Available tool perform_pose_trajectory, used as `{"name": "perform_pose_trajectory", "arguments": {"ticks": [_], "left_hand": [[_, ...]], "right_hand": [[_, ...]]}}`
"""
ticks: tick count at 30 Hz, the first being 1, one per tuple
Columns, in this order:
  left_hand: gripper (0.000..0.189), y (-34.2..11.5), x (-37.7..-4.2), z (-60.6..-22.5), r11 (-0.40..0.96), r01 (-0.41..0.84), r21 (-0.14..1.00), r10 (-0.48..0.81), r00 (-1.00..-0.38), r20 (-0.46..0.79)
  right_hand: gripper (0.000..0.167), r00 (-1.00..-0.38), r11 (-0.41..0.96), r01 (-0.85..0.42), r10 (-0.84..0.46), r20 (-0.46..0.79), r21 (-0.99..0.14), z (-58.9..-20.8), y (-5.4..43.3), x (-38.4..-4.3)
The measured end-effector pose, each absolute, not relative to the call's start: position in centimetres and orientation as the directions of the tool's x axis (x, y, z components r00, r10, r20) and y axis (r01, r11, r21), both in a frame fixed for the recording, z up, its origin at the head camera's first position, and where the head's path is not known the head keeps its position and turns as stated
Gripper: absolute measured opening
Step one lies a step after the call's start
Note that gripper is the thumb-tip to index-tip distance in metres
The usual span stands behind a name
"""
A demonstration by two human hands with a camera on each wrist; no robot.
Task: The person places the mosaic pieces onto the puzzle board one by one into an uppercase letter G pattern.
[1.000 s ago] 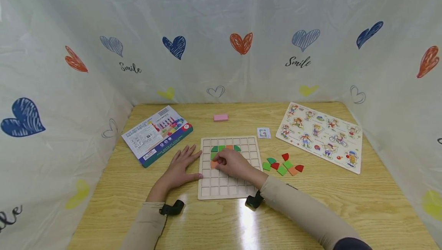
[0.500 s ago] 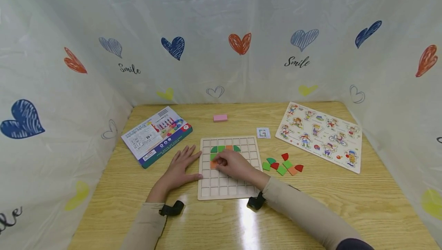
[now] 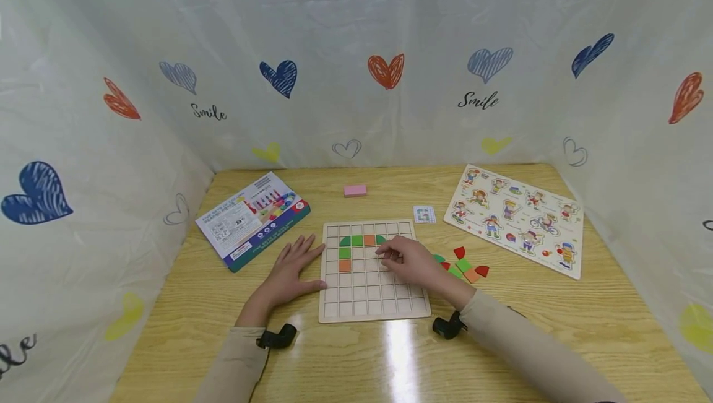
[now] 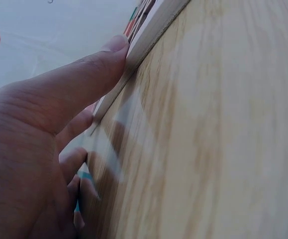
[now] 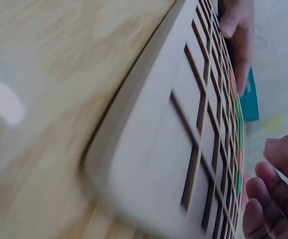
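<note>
A wooden grid board [image 3: 374,310] lies on the table. Along its second row are a dark green quarter-round [image 3: 345,241], a light green square [image 3: 357,240], an orange square [image 3: 369,239] and another dark green quarter-round [image 3: 381,239]. Below the left one come a light green square [image 3: 345,253] and an orange square [image 3: 345,265]. My left hand [image 3: 292,270] lies spread on the table, thumb and fingertips at the board's left edge. Over the board's right side hovers my right hand [image 3: 411,262], fingers loosely bent with nothing between them, as the right wrist view shows.
Loose red, green and orange pieces [image 3: 464,265] lie right of the board, partly behind my right hand. A small pattern card [image 3: 424,215], a pink block [image 3: 354,190] and a peg puzzle [image 3: 518,220] stand farther back. At left lies a printed box [image 3: 253,220].
My right hand has let go at the lower orange square and moved right across the board, uncovering the pieces on the left. My left hand has stayed put.
</note>
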State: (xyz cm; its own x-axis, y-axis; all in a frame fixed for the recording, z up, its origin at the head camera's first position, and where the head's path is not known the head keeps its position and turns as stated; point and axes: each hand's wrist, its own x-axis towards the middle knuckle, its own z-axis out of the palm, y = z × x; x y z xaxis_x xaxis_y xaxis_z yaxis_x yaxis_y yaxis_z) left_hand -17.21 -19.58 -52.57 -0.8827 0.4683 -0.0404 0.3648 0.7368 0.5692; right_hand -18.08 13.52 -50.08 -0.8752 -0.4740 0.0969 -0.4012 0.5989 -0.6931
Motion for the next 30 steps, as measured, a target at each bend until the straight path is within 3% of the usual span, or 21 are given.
{"name": "perform_pose_trajectory", "arguments": {"ticks": [15,25,30], "left_hand": [[0.091,-19.7,-17.1,-52.8,0.748,0.357,0.559,0.462,-0.885,-0.053],[0.091,-19.6,-17.2,-53.0,0.741,0.359,0.568,0.461,-0.886,-0.040],[0.091,-19.6,-17.3,-53.1,0.738,0.364,0.568,0.465,-0.884,-0.037]], "right_hand": [[0.020,-0.935,0.693,-0.307,-0.346,0.073,-0.652,-50.8,21.9,-16.3],[0.021,-0.940,0.799,-0.318,-0.338,0.057,-0.511,-51.6,22.7,-16.1],[0.019,-0.953,0.816,-0.283,-0.298,0.051,-0.505,-51.3,22.9,-16.3]]}}
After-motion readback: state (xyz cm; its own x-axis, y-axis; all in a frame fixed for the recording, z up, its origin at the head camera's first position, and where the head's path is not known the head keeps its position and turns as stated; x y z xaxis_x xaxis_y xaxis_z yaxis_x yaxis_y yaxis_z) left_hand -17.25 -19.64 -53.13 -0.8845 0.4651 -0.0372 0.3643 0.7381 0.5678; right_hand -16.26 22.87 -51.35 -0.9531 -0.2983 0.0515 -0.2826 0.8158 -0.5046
